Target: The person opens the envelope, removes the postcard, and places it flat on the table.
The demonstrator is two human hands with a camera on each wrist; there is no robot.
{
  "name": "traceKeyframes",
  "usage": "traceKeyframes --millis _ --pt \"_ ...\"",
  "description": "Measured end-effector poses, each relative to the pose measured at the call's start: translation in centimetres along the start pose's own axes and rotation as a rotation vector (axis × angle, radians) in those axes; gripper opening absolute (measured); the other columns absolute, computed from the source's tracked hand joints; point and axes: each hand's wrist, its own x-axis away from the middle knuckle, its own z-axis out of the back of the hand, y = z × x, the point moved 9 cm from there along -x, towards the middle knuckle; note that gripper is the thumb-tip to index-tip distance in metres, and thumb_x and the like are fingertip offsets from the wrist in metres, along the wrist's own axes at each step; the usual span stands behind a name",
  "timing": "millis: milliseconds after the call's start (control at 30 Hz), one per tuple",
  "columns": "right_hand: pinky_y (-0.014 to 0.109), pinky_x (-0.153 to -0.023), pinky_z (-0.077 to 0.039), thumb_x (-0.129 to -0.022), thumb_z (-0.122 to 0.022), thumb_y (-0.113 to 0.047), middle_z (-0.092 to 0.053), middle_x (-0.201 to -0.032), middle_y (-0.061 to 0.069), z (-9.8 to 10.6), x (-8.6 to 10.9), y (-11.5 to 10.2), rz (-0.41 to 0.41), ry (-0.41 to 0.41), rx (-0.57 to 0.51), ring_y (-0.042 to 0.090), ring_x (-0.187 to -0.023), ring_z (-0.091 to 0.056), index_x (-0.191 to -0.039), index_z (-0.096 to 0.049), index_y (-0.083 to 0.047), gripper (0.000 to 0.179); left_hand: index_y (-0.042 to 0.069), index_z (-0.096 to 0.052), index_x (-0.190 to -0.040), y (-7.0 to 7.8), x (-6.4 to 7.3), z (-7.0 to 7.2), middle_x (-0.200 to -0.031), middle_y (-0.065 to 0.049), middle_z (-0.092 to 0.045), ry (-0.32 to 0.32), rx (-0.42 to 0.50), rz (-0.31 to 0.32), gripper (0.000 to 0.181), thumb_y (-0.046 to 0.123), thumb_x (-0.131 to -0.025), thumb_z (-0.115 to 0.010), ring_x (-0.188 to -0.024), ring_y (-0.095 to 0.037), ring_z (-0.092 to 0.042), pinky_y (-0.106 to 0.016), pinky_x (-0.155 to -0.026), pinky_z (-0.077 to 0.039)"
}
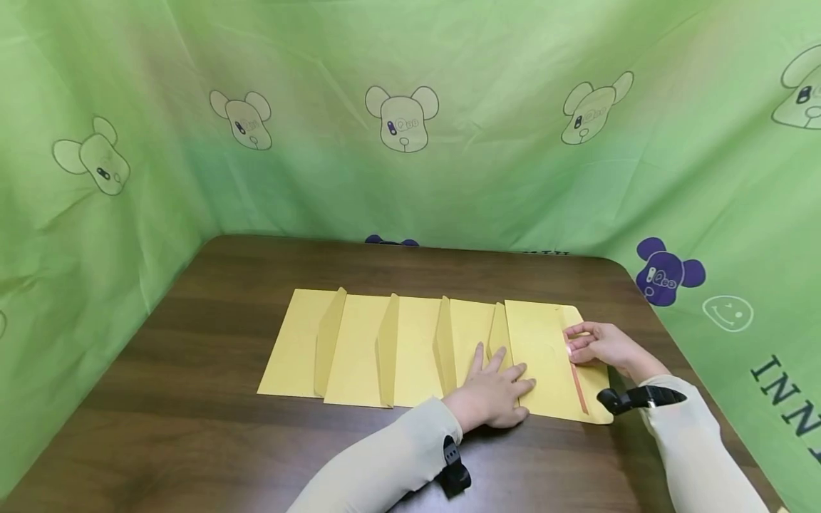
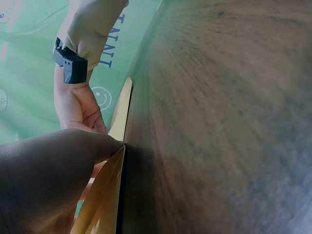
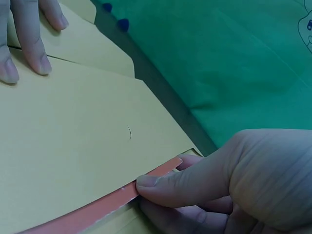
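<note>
Several yellow paper envelopes overlap in a row with their flaps raised; the rightmost envelope lies on top, its flap to the right. My left hand rests on it near its left edge, fingers spread straight. At the envelope's mouth my right hand pinches a salmon-pink sheet of paper, thumb on top and fingers beneath. Only a narrow strip of the sheet shows along the mouth; the rest is hidden inside. In the left wrist view the envelope edge stands slightly raised beside my left hand.
The envelopes lie on a dark brown wooden table. A green curtain with printed bear heads hangs around its far side and both sides. Black wrist cameras sit on both light sleeves.
</note>
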Motion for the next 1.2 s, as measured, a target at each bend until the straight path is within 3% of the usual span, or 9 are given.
traceKeyframes --millis 233,533,1200 --pt "0.034 -0.070 -0.059 -0.087 -0.060 0.013 -0.056 -0.092 0.007 -1.0 0.5 -0.1 0.001 -0.053 -0.126 0.013 -0.076 -0.062 -0.133 -0.026 0.021 0.058 0.051 -0.029 -0.152 0.0 0.0 -0.1 -0.160 0.023 -0.022 0.002 0.001 0.001 0.055 0.062 -0.099 -0.039 -0.151 -0.018 -0.009 -0.052 -0.119 -0.003" --pt "0.034 -0.066 -0.059 -0.085 -0.058 0.014 -0.052 -0.092 0.007 -1.4 0.7 0.0 0.001 -0.029 -0.110 0.013 -0.073 -0.059 -0.132 -0.027 0.018 0.056 0.051 -0.030 -0.152 0.1 0.0 -0.4 -0.160 0.024 -0.023 0.006 0.002 0.001 0.055 0.063 -0.099 -0.039 -0.151 -0.017 -0.010 -0.052 -0.119 -0.003" --pt "0.034 -0.061 -0.059 -0.086 -0.058 0.017 -0.059 -0.088 0.008 -0.7 0.8 -0.2 0.022 0.099 -0.054 0.016 -0.069 -0.061 -0.130 -0.034 0.021 0.050 0.052 -0.029 -0.152 0.0 0.0 -0.2 -0.160 0.024 -0.022 0.006 -0.008 0.009 0.055 0.063 -0.099 -0.038 -0.151 -0.017 -0.009 -0.051 -0.119 -0.001"
